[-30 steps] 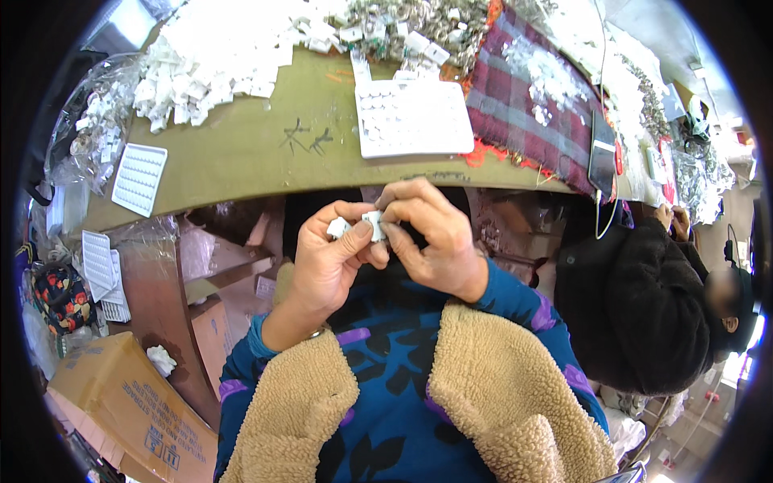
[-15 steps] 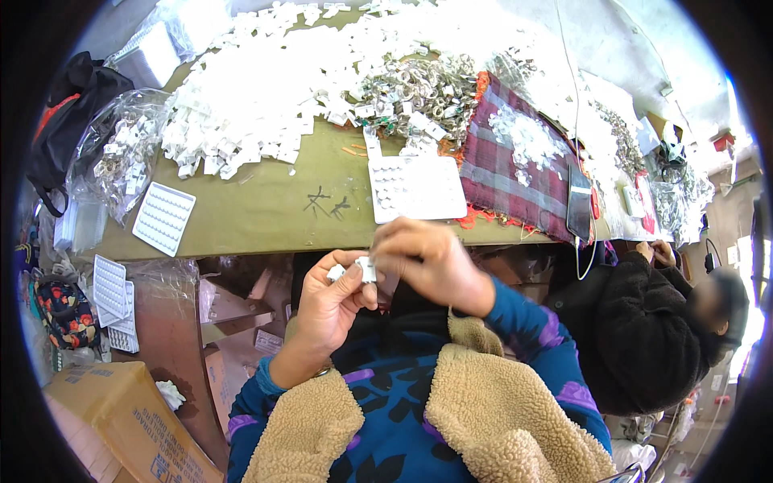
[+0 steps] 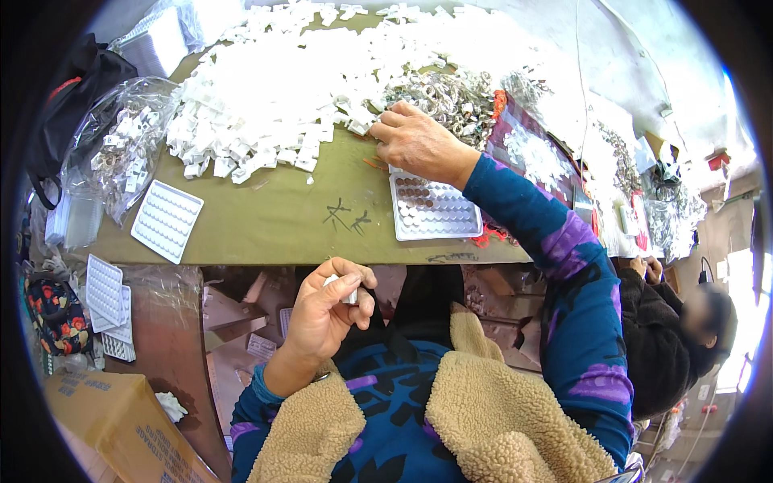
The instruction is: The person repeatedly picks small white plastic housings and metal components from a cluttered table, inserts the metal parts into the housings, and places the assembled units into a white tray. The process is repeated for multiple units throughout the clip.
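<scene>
In front of my body, my left hand [image 3: 322, 310] is closed with a small white plastic piece [image 3: 351, 296] pinched between thumb and fingers. My right hand [image 3: 423, 145] reaches across the table. Its fingers are curled in beside the heap of white pieces [image 3: 241, 113] and the pile of small metallic ring-like parts [image 3: 451, 97]; whatever they hold is hidden. Just below that hand lies a white tray [image 3: 459, 224] with rows of round hollows. Brown discs fill some of its hollows, and the hand and wrist cover its upper edge.
At the left, another pitted tray [image 3: 167, 221] lies near a clear bag of parts [image 3: 125, 153]. A cardboard box [image 3: 121, 419] stands lower left. Right of my forearm is a plaid cloth [image 3: 515, 133] holding translucent pieces. A person in dark clothing [image 3: 656, 346] sits at my right.
My right hand has left my left hand and moved forward over the table to the piles. My left hand has stayed low with the white piece. The view has shifted slightly.
</scene>
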A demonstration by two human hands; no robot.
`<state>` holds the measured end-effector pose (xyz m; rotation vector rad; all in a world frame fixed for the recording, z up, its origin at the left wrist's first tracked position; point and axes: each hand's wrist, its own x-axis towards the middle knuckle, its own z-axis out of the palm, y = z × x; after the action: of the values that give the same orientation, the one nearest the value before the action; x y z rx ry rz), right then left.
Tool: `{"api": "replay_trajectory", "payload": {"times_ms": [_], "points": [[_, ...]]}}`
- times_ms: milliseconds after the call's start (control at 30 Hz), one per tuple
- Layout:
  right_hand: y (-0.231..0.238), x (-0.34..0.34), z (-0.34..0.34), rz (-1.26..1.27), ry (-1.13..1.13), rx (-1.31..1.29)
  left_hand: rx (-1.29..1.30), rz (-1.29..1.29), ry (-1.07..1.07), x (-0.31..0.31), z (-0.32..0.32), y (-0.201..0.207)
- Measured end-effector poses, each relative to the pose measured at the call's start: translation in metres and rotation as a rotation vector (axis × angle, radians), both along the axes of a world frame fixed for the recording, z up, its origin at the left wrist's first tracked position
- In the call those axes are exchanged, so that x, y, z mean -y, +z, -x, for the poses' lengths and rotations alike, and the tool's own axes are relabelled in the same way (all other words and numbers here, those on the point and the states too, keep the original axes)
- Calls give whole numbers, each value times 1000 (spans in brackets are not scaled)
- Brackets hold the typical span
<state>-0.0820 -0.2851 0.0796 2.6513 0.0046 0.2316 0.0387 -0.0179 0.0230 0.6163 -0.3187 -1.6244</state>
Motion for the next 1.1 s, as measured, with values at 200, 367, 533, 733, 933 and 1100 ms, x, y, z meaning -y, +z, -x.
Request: {"api": "replay_trajectory", "payload": {"times_ms": [200, 367, 533, 733, 933, 1100], "points": [[3, 12, -11, -411, -86, 272, 24, 100, 107, 11, -16, 20], [26, 2, -27, -1180, -435, 373, 347, 139, 433, 57, -26, 32], [41, -21, -42, -1228, -279, 216, 487, 86, 542, 107, -27, 30], [34, -29, -57, -1492, -431, 211, 665, 136, 588, 106, -39, 21], [27, -30, -64, -1726, -513, 282, 821, 56, 573, 108, -46, 26], [40, -16, -44, -1626, -423, 448, 689, 166, 618, 117, -57, 50]]}}
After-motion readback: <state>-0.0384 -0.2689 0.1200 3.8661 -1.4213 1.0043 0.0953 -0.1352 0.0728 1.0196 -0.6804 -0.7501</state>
